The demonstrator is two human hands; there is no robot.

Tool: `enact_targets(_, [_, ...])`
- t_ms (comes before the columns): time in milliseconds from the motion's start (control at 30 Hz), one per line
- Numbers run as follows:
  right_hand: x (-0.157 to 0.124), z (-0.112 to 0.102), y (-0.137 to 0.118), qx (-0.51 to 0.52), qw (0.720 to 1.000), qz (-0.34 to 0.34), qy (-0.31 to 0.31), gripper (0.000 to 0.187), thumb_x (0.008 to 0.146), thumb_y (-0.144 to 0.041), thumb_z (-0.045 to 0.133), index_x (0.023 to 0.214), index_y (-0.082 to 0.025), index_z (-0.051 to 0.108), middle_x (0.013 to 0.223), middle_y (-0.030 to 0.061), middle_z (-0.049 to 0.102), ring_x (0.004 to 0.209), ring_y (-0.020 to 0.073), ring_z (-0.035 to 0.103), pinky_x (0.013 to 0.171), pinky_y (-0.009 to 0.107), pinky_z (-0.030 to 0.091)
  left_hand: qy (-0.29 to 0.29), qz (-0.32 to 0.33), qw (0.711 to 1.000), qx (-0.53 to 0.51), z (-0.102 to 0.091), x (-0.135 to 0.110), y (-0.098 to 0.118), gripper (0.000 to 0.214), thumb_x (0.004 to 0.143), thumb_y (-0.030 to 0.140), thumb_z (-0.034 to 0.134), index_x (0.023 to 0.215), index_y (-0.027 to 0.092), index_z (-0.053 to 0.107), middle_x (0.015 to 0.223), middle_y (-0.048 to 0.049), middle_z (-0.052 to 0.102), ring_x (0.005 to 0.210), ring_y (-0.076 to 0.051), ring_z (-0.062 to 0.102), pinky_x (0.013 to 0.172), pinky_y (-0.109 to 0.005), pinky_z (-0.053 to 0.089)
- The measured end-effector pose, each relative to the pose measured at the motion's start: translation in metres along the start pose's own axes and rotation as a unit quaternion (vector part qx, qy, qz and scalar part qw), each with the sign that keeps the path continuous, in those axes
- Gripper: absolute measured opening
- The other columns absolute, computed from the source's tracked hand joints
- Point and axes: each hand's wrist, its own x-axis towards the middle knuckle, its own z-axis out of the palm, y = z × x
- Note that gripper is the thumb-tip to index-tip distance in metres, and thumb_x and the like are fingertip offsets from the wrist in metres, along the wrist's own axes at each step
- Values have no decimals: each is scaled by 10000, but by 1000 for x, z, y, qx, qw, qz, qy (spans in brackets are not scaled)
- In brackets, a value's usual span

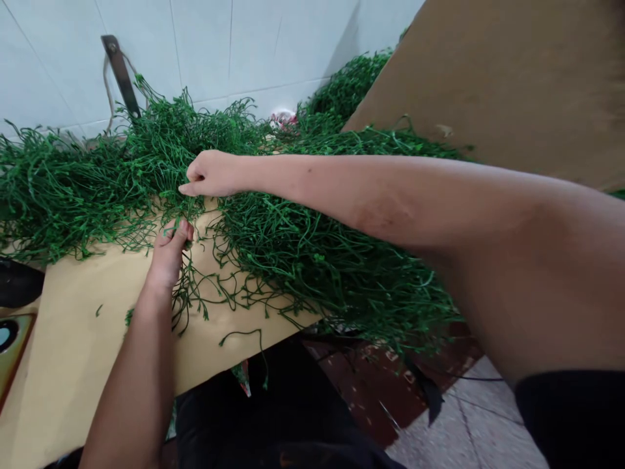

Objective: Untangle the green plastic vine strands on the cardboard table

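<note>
Thin green stems with small forked tips, plastic-looking, lie in a large tangled heap (312, 254) across the cardboard. My left hand (172, 242) is closed around several green stems, their dark ends hanging below the fist. Just above and to the right of it, my right hand (209, 174) is closed in a pinch over the pile. Whatever sits between its fingertips is too small or hidden to make out. Another mound of the same stems (63, 189) lies left of both hands, against the wall.
A cardboard sheet (97, 352) covers the work surface, and a large brown board (508, 85) leans at the upper right. A dark metal strip (122, 77) stands by the tiled wall (205, 45). At the left edge are a black object (19, 283) and a yellowish item (18, 345).
</note>
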Motion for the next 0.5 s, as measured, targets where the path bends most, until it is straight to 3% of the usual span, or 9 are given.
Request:
enact_targets(167, [-16, -12, 13, 33, 999, 24, -6, 386, 958, -367, 363, 655, -144, 446, 590, -42, 298, 579, 65, 261, 622, 249, 301, 16, -17, 999, -28, 3, -1, 1, 409, 702, 547, 685, 653, 152, 592, 456, 64, 332, 430, -52, 282, 433, -206, 229])
enact_targets(333, [-27, -2, 5, -25, 999, -21, -36, 286, 932, -312, 433, 747, -117, 532, 705, 7, 490, 661, 84, 390, 703, 264, 338, 78, 0, 997, -20, 5, 0, 7, 399, 704, 534, 688, 737, 138, 656, 436, 82, 294, 402, -44, 239, 408, -206, 196])
enact_targets(500, [-29, 12, -10, -98, 993, -62, -26, 288, 940, -280, 386, 880, -99, 602, 886, 78, 596, 824, 141, 519, 776, 287, 357, 76, 8, 997, -6, 7, 0, 10, 424, 641, 561, 719, 679, 148, 633, 418, 83, 304, 401, -45, 255, 407, -205, 203])
